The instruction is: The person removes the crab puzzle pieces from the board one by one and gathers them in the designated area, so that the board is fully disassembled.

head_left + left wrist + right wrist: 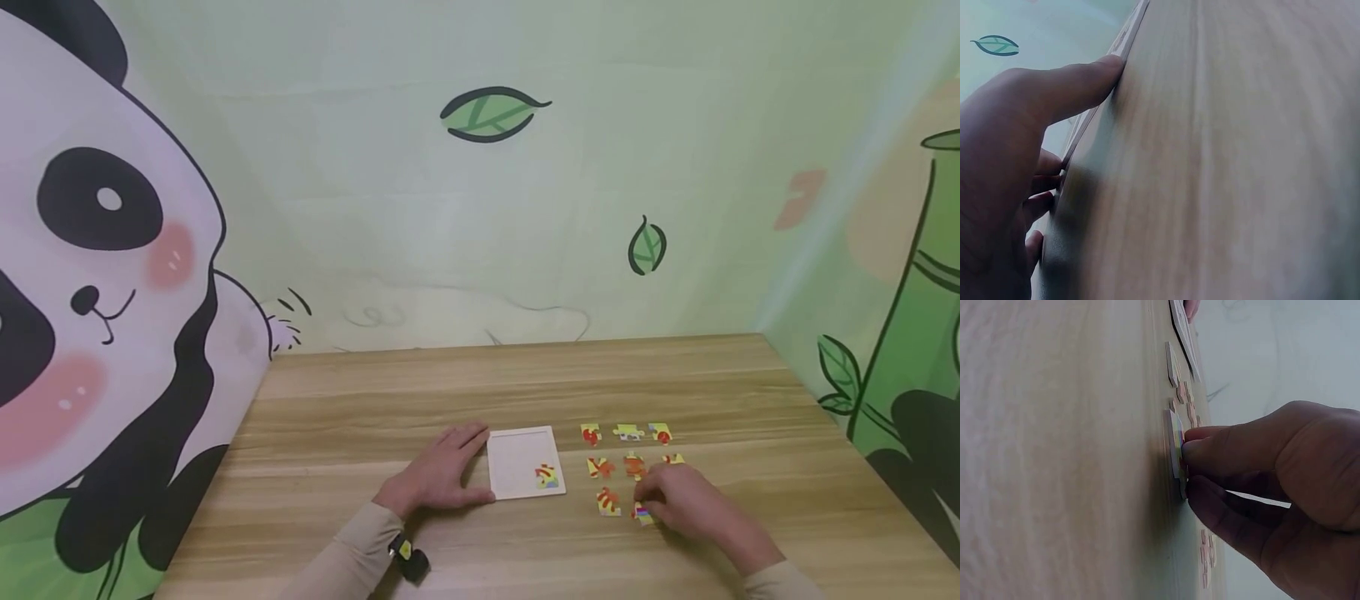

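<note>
A white puzzle tray lies on the table with a raised rim and one colourful jigsaw piece in its lower right corner. My left hand rests at the tray's left side, thumb by the lower corner and fingertips by the upper one. In the left wrist view, the thumb touches the tray's edge. To the right of the tray, my right hand pinches a jigsaw piece with coloured stripes. The right wrist view has that piece at the fingertips, low over or on the tabletop, partly hidden by the fingers.
Several loose jigsaw pieces lie in rough rows right of the tray, among them a top middle piece and a lower left piece. A piece sits just behind my right hand. The wooden table meets a printed backdrop.
</note>
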A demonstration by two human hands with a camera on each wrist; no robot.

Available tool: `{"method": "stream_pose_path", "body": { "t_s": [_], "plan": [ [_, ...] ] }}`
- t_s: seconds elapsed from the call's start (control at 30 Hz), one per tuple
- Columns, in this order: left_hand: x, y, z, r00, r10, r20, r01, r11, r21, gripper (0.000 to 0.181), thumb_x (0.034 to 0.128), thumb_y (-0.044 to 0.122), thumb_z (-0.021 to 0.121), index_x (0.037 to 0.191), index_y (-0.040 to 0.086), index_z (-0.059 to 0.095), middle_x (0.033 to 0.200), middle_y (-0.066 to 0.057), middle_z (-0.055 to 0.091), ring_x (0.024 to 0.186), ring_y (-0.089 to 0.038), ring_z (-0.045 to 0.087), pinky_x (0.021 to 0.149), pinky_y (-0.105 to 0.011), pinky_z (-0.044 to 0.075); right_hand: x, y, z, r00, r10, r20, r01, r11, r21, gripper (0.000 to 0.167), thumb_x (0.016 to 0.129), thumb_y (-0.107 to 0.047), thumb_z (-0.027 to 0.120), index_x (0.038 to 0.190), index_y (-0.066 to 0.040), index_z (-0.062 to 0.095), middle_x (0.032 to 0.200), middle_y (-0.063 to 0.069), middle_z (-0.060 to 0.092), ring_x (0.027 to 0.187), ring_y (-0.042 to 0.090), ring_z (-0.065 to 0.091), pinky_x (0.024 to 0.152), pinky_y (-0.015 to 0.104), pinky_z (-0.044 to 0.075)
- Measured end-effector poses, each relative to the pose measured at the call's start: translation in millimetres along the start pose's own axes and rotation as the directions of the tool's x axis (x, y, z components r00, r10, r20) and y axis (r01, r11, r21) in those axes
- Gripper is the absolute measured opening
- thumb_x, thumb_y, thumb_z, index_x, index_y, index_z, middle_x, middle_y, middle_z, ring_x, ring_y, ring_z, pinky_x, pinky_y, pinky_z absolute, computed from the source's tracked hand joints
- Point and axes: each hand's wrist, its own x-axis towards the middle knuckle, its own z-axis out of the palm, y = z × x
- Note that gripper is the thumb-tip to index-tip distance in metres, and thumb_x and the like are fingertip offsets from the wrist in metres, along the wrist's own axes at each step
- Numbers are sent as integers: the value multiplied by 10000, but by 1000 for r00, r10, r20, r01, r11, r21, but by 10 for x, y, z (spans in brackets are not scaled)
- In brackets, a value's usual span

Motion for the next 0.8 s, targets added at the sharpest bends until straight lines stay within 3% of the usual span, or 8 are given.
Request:
{"method": "stream_pose_path", "body": {
  "t_s": [0.27, 0.47, 0.8],
  "plan": [
    [-12, -11, 4, 1000, 7, 0, -7, 1000, -1, 978, 834, 688, 575, 1520, 47, 305, 1581, -103, 305, 1457, -247, 289, 1222, -458, 205, 3, 0, -4, 1000, 17, 6, -17, 1000, 22, 145, 764, -64, 765, 802, -203, 743, 806, -115, 664, 757, 63, 615, 675, 285, 544],
    [-14, -5, -9, 1000, 4, 0, -4, 1000, 0, 976, 834, 696, 567, 1522, 57, 304, 1580, -95, 308, 1457, -241, 290, 1222, -456, 206, 32, 29, -7, 1000, -9, -22, 9, 1000, -16, 140, 754, -54, 763, 787, -187, 732, 766, -121, 656, 715, 33, 593, 647, 268, 540],
    [-9, -3, -22, 1000, 2, 2, -2, 1000, -4, 980, 833, 702, 563, 1523, 57, 304, 1582, -99, 303, 1458, -244, 286, 1224, -444, 205, 252, -21, -50, 998, 23, -52, -22, 1000, 16, 71, 830, -109, 719, 895, -129, 736, 788, -116, 629, 700, 6, 525, 602, 211, 488]
  ]
}}
